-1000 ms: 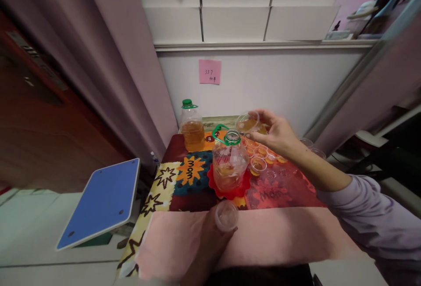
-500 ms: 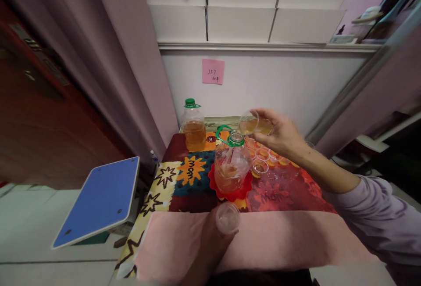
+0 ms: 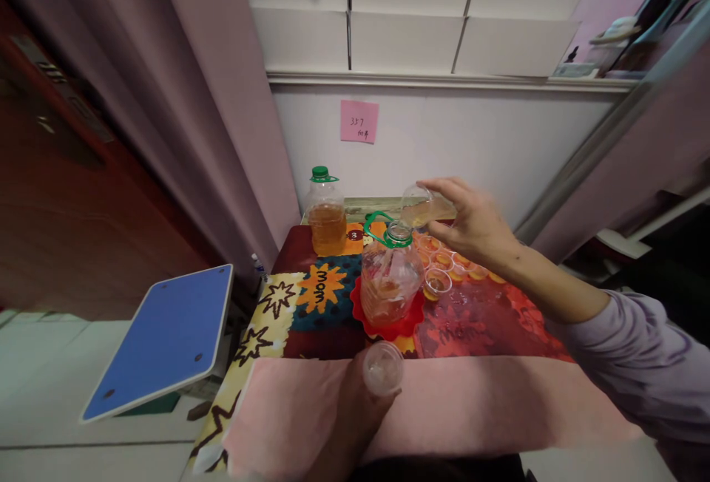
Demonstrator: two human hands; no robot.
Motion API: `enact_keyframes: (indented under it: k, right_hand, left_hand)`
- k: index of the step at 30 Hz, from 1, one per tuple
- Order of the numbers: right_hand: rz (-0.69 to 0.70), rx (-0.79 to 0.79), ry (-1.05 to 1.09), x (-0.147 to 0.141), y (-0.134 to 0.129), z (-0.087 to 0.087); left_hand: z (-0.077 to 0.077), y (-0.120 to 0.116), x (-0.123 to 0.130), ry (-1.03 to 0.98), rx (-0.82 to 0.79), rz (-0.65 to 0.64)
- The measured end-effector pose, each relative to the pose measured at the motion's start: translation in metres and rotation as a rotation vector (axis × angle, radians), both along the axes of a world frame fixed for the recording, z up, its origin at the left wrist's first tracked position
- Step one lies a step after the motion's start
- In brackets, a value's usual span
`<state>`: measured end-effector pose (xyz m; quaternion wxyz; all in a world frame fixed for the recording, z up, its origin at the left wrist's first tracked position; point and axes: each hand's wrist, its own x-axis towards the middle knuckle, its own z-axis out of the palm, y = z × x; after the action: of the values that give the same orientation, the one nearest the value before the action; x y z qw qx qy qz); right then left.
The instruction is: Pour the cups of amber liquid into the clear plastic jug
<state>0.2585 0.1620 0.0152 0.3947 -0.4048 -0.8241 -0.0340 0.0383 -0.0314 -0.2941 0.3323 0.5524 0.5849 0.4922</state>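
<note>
A clear plastic cup (image 3: pixel 416 205) lies tipped on its side in my right hand (image 3: pixel 478 225), gripped between thumb and fingers. Its rim is just above the open mouth of a clear jug (image 3: pixel 388 286), and some pale yellow liquid shows inside the cup. The jug has a green handle ring and holds liquid in its lower part. It stands in a red scalloped dish (image 3: pixel 417 313). Nearer to me, my left hand (image 3: pixel 360 397) is wrapped round another clear plastic cup (image 3: pixel 383 369), seen from above, which appears to hold no coloured liquid.
A capped jug (image 3: pixel 327 227) of amber liquid stands at the back left. Several small cups of amber liquid (image 3: pixel 438 281) crowd the table right of the open jug. A pink cloth (image 3: pixel 466 401) covers the front edge. A blue board (image 3: pixel 166 341) is at the left.
The cup in my right hand has tipped a little further, and less liquid appears in it. My left hand and its cup have barely moved.
</note>
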Motion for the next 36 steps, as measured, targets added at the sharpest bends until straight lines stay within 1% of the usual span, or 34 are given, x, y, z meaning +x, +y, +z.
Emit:
enact_keyframes:
  k: [5, 9, 14, 18, 25, 27, 29, 31, 32, 34, 36]
  right_hand:
    - [0.002, 0.035, -0.063, -0.002, -0.003, 0.003]
    - [0.015, 0.060, -0.097, -0.003, -0.001, 0.001]
    - [0.061, 0.099, -0.137, -0.002, 0.003, 0.000]
    - [0.096, 0.162, -0.176, -0.003, 0.006, -0.002]
    - [0.083, 0.327, -0.240, -0.010, 0.004, -0.005]
    - [0.074, 0.336, -0.233, -0.006, 0.001, -0.004]
    - [0.052, 0.316, -0.164, 0.002, -0.006, -0.005]
    - [0.010, 0.273, 0.004, 0.012, -0.019, -0.013]
    - [-0.012, 0.239, 0.121, 0.017, -0.028, -0.021]
    - [-0.025, 0.114, 0.370, 0.021, -0.054, -0.045]
    - [0.041, -0.104, 0.558, 0.014, -0.086, -0.079]
  left_hand:
    - [0.017, -0.002, 0.005, 0.017, -0.005, 0.000]
    - [0.022, -0.003, 0.005, 0.010, 0.008, -0.002]
    - [0.021, -0.004, 0.004, 0.032, 0.017, -0.010]
    - [0.019, -0.004, 0.004, 0.029, 0.023, -0.002]
    - [0.005, -0.001, 0.001, 0.038, -0.025, 0.012]
    - [0.006, 0.000, -0.001, 0.038, -0.033, 0.000]
    - [0.011, 0.000, -0.002, 0.031, -0.040, -0.013]
    - [0.018, 0.000, -0.003, 0.018, -0.047, -0.023]
    - [0.022, -0.001, -0.003, 0.013, -0.047, -0.028]
    - [0.027, 0.000, -0.002, 0.007, -0.044, -0.032]
    - [0.029, 0.000, -0.002, 0.006, -0.044, -0.035]
